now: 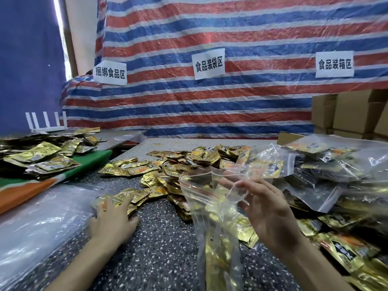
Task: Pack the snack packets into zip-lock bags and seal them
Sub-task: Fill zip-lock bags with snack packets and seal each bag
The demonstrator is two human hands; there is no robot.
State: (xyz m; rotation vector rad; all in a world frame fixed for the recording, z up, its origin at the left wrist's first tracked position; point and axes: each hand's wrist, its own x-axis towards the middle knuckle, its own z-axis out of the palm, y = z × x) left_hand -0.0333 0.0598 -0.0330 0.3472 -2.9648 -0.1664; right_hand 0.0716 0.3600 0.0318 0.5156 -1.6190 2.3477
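A clear zip-lock bag [212, 208] with a red zip strip hangs upright at centre, its mouth open, with several gold snack packets inside. My right hand [266, 208] holds the bag's mouth, fingers curled round the plastic rim. My left hand [114, 219] lies on a small stack of gold packets [128, 197] on the speckled table, fingers curled over them. A wide heap of loose gold packets [189, 162] spreads behind the bag.
Filled zip-lock bags [327, 171] pile up at the right. More gold packets [42, 156] lie on a green and orange sheet at left. A stack of flat clear bags [37, 223] sits at the near left. Cardboard boxes [346, 114] stand back right before a striped tarp.
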